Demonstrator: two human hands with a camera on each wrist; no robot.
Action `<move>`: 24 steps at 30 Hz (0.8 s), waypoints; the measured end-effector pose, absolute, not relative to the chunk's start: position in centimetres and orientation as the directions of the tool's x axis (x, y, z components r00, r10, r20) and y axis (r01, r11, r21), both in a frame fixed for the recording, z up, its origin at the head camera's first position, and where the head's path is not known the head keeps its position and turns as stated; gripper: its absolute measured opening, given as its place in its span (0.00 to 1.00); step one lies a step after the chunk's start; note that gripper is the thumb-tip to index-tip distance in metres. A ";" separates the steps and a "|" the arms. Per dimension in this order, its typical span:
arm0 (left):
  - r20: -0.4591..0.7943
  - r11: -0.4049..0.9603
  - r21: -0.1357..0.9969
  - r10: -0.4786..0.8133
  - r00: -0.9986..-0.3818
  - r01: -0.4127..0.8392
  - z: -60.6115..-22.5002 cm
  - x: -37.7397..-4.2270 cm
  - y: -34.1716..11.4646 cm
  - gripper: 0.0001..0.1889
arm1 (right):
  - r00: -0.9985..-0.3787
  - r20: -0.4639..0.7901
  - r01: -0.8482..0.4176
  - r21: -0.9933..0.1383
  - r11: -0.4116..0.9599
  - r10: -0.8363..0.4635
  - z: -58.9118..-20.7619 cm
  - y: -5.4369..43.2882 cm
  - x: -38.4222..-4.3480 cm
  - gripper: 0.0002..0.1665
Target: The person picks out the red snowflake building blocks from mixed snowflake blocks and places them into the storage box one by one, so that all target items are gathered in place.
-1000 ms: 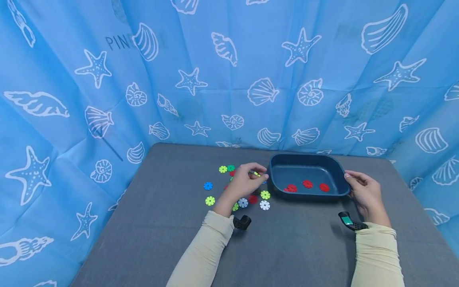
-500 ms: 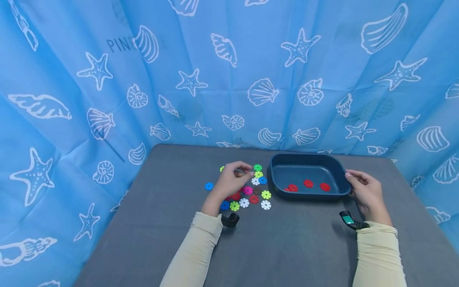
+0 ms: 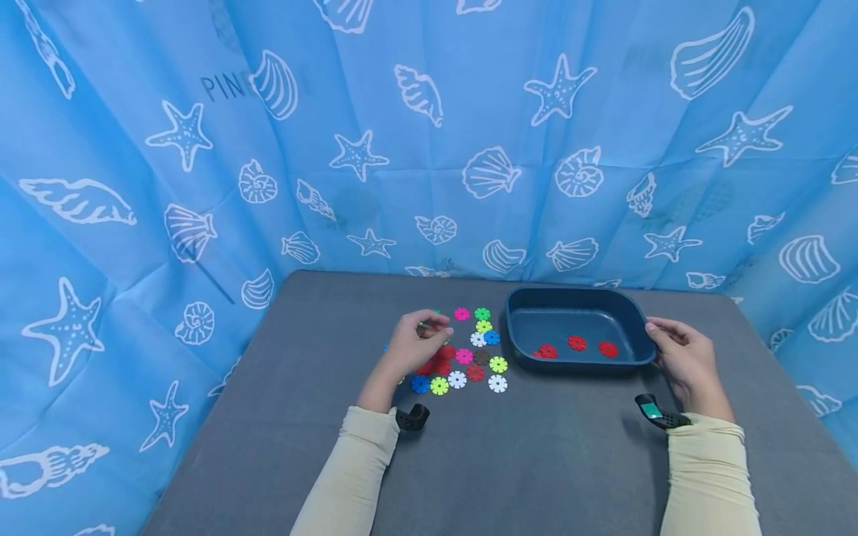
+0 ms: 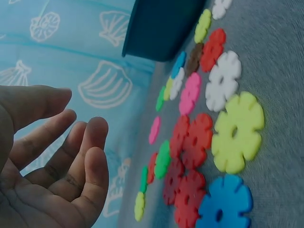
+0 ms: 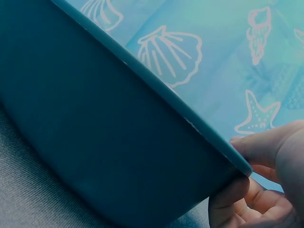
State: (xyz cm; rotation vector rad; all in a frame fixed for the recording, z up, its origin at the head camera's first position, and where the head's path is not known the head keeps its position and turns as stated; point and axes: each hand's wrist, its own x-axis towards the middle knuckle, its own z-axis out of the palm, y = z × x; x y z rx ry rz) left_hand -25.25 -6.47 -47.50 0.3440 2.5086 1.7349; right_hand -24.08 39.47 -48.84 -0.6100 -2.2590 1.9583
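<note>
My left hand hovers over the left part of a spread of flower-shaped plastic discs, its fingers loosely curled with nothing between them. In the left wrist view, thumb and fingers stand apart, and red discs, a yellow disc and a blue disc lie on the cloth beyond. My right hand pinches the right rim of a dark blue rectangular dish, thumb on top and fingers beneath the edge. Inside the dish, several red discs lie along the near side. Some table discs are hidden under my left hand.
A grey cloth covers the table. Behind it hangs a blue curtain with white shell and starfish prints, close to the dish's far side. Pink, green and white discs lie left of the dish.
My left hand has moved left, from beside the dish's left wall to over the discs, uncovering pink, green, white and blue ones. My right hand and the dish have stayed in place.
</note>
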 end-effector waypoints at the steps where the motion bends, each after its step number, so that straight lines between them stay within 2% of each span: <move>1: 0.068 0.338 0.930 0.220 -0.973 0.141 -47.6 -25.2 -6.6 0.11 | -0.917 -0.191 0.238 -0.967 0.095 0.351 -48.8 39.5 -24.1 0.22; 10: 0.052 0.344 0.932 0.189 -0.981 0.116 -48.3 -24.9 -8.2 0.16 | -0.911 -0.200 0.270 -0.951 0.154 0.360 -48.9 39.4 -24.2 0.27; 17: 0.046 0.404 0.908 0.173 -0.984 0.113 -48.9 -24.9 -9.1 0.12 | -0.917 -0.201 0.248 -0.964 0.099 0.346 -48.5 39.4 -24.2 0.23; 24: 0.029 0.451 0.885 0.205 -0.978 0.121 -49.3 -24.9 -9.3 0.12 | -0.920 -0.196 0.243 -0.965 0.101 0.340 -48.7 39.6 -24.0 0.22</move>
